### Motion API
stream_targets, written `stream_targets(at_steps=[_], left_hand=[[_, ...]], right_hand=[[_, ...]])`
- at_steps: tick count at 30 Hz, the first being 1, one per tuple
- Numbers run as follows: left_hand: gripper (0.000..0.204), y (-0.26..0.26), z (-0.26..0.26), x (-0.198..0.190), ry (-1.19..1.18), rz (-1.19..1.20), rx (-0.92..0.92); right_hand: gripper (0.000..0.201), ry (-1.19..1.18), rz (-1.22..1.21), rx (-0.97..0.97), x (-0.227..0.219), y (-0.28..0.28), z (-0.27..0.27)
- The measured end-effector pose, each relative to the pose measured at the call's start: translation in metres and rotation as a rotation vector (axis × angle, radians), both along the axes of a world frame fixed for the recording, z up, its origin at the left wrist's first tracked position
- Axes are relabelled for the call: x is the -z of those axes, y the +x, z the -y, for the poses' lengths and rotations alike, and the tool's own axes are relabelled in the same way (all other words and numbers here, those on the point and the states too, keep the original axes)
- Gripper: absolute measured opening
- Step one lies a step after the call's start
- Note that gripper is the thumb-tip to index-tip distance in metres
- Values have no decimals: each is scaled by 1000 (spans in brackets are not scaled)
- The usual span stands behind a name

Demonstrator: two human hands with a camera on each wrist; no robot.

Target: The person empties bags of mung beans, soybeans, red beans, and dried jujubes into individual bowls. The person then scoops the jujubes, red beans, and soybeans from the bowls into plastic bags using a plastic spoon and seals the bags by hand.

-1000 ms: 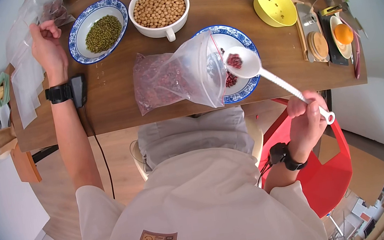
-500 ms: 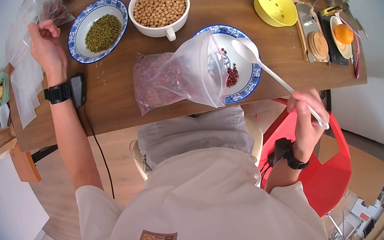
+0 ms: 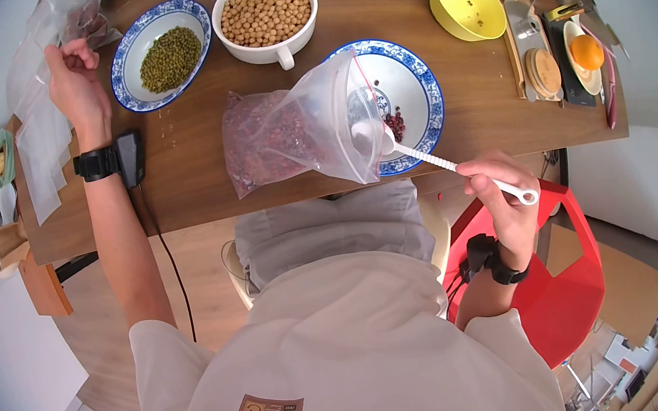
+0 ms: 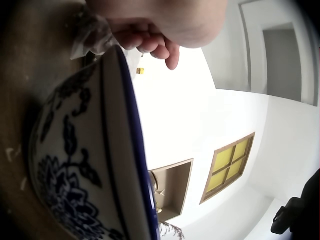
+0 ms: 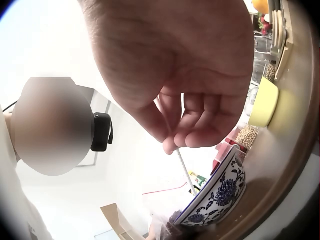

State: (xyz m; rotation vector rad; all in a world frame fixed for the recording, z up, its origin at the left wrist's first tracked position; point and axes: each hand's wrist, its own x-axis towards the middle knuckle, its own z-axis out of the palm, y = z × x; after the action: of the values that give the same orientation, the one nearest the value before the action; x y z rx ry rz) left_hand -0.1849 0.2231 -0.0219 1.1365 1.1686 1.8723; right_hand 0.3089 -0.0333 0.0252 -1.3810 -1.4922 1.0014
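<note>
In the head view the right hand [image 3: 508, 195] pinches the handle of a white spoon [image 3: 444, 162]; its bowl is at the mouth of a clear zip bag [image 3: 297, 126], partly behind the plastic. The bag lies on its side with dark red beans inside, its mouth over a blue-rimmed bowl [image 3: 433, 98] holding some red beans [image 3: 395, 125]. The right wrist view shows the right hand [image 5: 185, 95] with thumb and fingertips on the spoon handle [image 5: 186, 170]. The left hand [image 3: 80, 89] rests at the left, fingers loosely curled, holding nothing, beside a blue-rimmed bowl of green beans [image 3: 171, 59].
A white pot of chickpeas [image 3: 266, 14] stands at the back. To the right are a yellow bowl [image 3: 467, 5], a wooden-lidded jar [image 3: 543, 73] and an orange [image 3: 587, 52] on a dish. Empty plastic bags [image 3: 39, 120] lie at the left edge, near a black device [image 3: 131, 157] with a cable.
The spoon first held red beans over the bowl, then showed empty; its bowl has since moved down and left to the bag's mouth. The right hand has shifted left, while the left hand stays nearly still.
</note>
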Motion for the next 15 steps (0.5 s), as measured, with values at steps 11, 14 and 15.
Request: stream_targets(at_steps=[11,14,15], left_hand=[[50,-5,-2,2,8,9,4],[50,-2,-1,1,7,0,-11],[50,-3,-2,1,18,13,-9]], right_hand=[[30,-63,-299,261,14,4,7],[32,61,-341,331,8,5,8],[33,116,-353,335,7,6,7]])
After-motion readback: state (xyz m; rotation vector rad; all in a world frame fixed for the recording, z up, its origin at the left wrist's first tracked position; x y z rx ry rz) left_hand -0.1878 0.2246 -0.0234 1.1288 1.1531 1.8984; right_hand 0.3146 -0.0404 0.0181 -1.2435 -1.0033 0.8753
